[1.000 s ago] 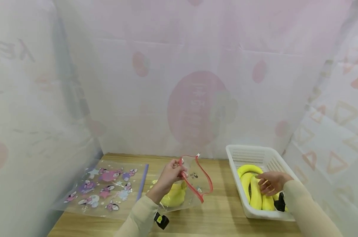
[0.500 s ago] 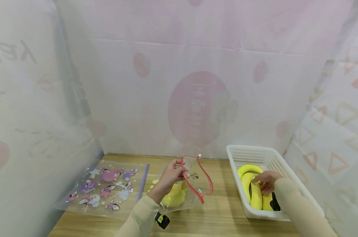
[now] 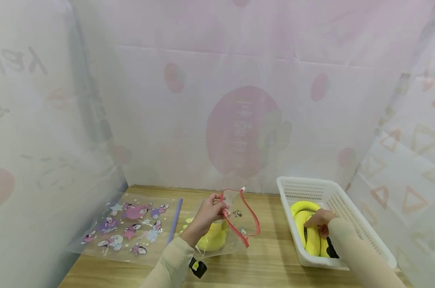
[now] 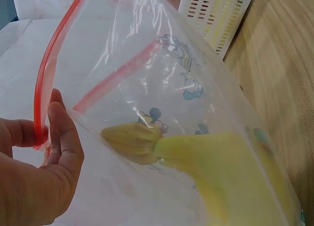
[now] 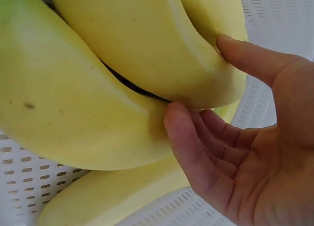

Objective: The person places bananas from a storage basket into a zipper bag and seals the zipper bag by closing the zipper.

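Observation:
Between thumb and fingers, my left hand pinches the red rim of a clear zip bag, whose mouth gapes. Inside the bag lies a yellow banana bunch, its brownish stem end toward the hand. My right hand reaches into a white perforated basket at the right. There, in the right wrist view, the thumb touches one side of a banana and the index fingertip lies in the gap on its other side. More bananas lie against it and below it.
A clear flat bag with pink and purple cartoon prints and a purple strip lies at the left of the wooden table. White printed sheets enclose the back and both sides.
My right hand has moved left and down over the bananas, and its thumb and fingers now straddle one of them. The left hand keeps its pinch on the bag, almost still.

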### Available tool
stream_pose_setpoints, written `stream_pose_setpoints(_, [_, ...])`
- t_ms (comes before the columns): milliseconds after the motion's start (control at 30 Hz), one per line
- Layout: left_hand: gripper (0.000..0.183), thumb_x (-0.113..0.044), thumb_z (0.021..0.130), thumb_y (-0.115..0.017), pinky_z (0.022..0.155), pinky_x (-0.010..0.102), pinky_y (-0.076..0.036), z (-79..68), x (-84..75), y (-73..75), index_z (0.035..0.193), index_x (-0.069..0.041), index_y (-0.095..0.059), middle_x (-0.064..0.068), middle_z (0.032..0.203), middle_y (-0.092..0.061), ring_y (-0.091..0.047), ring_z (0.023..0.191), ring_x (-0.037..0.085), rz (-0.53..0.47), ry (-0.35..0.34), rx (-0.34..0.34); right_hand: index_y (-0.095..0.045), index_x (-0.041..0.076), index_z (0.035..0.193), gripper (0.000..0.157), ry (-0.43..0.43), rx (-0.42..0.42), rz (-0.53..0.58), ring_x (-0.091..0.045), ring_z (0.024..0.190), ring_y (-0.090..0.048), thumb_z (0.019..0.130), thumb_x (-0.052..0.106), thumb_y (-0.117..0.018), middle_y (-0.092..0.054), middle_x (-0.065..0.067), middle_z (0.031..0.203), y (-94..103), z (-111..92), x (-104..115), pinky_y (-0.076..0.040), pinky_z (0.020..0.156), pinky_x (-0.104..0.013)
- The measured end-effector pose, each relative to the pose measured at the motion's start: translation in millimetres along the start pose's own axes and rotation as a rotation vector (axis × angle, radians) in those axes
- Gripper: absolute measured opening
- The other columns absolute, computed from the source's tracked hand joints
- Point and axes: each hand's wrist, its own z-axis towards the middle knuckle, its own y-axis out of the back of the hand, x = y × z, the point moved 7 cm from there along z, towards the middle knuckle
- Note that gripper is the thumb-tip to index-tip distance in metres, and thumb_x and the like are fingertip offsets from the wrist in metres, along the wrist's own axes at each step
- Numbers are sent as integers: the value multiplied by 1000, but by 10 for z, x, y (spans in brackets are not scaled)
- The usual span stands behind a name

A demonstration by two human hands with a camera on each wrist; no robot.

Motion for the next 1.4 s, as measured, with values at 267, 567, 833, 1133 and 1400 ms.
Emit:
stream_pose_setpoints(267, [30,-2,91,-52,63,26,-55,36,49,21,117,9,-42,9,81,-61,-64,65,13,-2,0,-14,-55,-7,91,31,14,-15,31,-12,52,-44,80,19,-69,-50,-10,66,6,-32,14,-48,53,-25])
stream_pose_setpoints(567, [32,-2,92,-51,65,27,-55,32,6,47,119,10,-42,10,85,-61,-62,65,12,4,-3,-17,-49,-6,93,34,93,-15,87,-24,69,-56,80,21,-64,-52,-14,78,128,-6,81,-54,65,-36])
stream_pose_setpoints(833, [31,-2,92,-50,66,27,-55,34,-9,65,120,10,-41,9,85,-62,-64,67,14,11,-1,-22,-45,-10,108,43,172,87,225,-30,84,-60,87,24,-60,-56,-21,97,148,47,72,-54,75,-44])
stream_pose_setpoints(1133, [30,-2,93,-48,66,27,-55,15,2,69,120,9,-42,8,85,-62,-63,66,13,13,-5,-23,-42,-9,117,45,195,175,361,-29,88,-59,91,23,-58,-55,-21,106,106,107,-6,-54,75,-46])
stream_pose_setpoints(1400, [30,0,93,-47,66,29,-55,20,-5,67,120,12,-41,16,89,-62,-63,65,12,12,4,-5,-35,-9,120,48,216,209,388,-31,94,-59,92,23,-58,-54,-23,110,101,88,17,-52,78,-49])
